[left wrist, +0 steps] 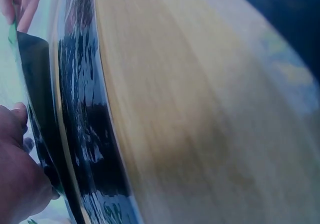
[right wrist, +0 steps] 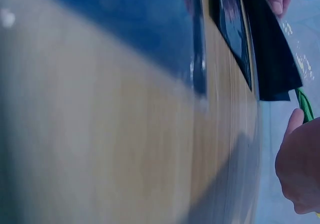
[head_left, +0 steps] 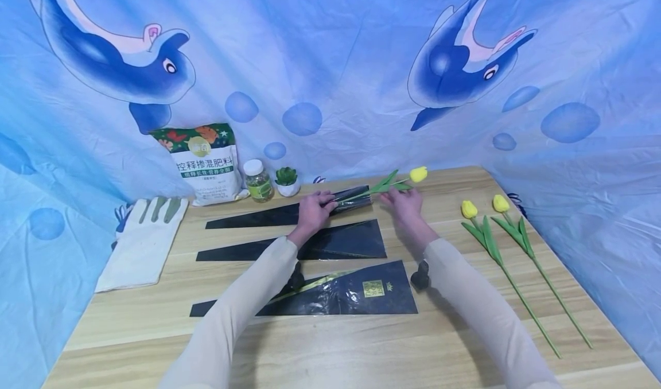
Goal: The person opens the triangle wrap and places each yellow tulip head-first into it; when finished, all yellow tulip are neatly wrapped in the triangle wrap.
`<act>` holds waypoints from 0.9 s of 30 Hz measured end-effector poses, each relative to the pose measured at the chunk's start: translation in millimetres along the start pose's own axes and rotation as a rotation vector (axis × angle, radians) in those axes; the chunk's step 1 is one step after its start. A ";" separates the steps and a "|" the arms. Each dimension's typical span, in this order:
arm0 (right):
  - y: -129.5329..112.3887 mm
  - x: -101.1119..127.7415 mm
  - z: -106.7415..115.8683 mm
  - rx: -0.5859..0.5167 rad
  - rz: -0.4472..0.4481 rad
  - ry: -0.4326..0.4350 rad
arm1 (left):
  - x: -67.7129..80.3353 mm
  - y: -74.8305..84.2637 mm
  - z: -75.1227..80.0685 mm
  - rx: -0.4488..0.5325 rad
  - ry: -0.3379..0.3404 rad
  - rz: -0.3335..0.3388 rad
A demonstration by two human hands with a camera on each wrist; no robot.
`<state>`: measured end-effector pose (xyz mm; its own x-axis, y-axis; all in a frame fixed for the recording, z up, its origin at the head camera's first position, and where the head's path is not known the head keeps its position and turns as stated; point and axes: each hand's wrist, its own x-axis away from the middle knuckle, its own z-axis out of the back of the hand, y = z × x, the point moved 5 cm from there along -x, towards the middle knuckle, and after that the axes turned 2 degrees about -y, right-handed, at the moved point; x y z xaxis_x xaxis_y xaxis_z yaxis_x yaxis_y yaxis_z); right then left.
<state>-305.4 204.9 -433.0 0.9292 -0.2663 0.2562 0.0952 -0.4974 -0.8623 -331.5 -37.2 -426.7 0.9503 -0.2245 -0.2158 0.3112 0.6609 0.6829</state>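
Observation:
At the back of the table my left hand [head_left: 312, 213] grips the farthest black flower sleeve [head_left: 258, 217], its wide mouth facing right. In the left wrist view that sleeve [left wrist: 37, 69] is raised off the tabletop. A yellow tulip [head_left: 418, 174] lies with its stem running into the sleeve's mouth; the lower stem is hidden there. My right hand [head_left: 406, 206] pinches the tulip by its green leaves, just outside the opening. In the right wrist view the leaves [right wrist: 304, 104] show between the sleeve and my thumb. Two more black sleeves, a middle one [head_left: 356, 241] and a near one [head_left: 341, 294], lie flat.
Two yellow tulips [head_left: 469, 209] [head_left: 500, 203] lie at the right. White gloves [head_left: 142, 248] rest at the left. Along the back stand a fertilizer bag [head_left: 206, 168], a lidded jar [head_left: 259, 182] and a small potted succulent [head_left: 287, 182], before a blue dolphin-print curtain [head_left: 341, 50].

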 end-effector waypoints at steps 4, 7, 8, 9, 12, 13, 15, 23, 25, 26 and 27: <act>6.6 -0.1 -0.9 0.004 -0.047 -0.008 | -0.3 -0.6 -0.2 0.001 0.008 0.003; 7.5 -0.2 -0.5 -0.031 -0.075 -0.011 | 0.1 -1.6 0.0 0.005 0.014 0.005; 7.1 0.1 -0.4 -0.047 -0.084 -0.012 | 0.2 -1.8 0.1 0.005 0.016 0.005; 6.8 0.2 -0.2 -0.067 -0.093 -0.014 | 0.3 -2.1 0.0 0.007 0.019 0.004; 4.8 0.9 0.4 -0.121 -0.120 -0.009 | 0.2 -2.4 -0.4 0.012 0.018 0.004; 3.9 1.3 0.6 -0.140 -0.124 -0.009 | 0.2 -2.4 -0.6 0.014 0.017 0.004; 2.5 1.5 1.2 -0.164 -0.126 -0.012 | 0.3 -2.5 -0.8 0.018 0.017 0.006; -1.0 3.4 1.7 -0.232 -0.116 -0.009 | 0.5 -3.4 -1.5 0.013 0.010 0.010; -0.6 4.0 0.8 -0.235 -0.115 -0.005 | 0.6 -3.1 -1.3 0.014 0.010 0.007; -0.2 4.3 0.2 -0.239 -0.117 -0.004 | 0.7 -2.8 -1.2 0.014 0.011 0.005; 0.3 4.7 -0.6 -0.238 -0.119 -0.005 | 1.0 -2.4 -1.0 0.016 0.012 0.004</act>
<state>-301.2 203.0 -431.8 0.9185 -0.1907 0.3465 0.1175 -0.7051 -0.6993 -331.3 -38.3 -429.3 0.9515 -0.2138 -0.2213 0.3077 0.6498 0.6950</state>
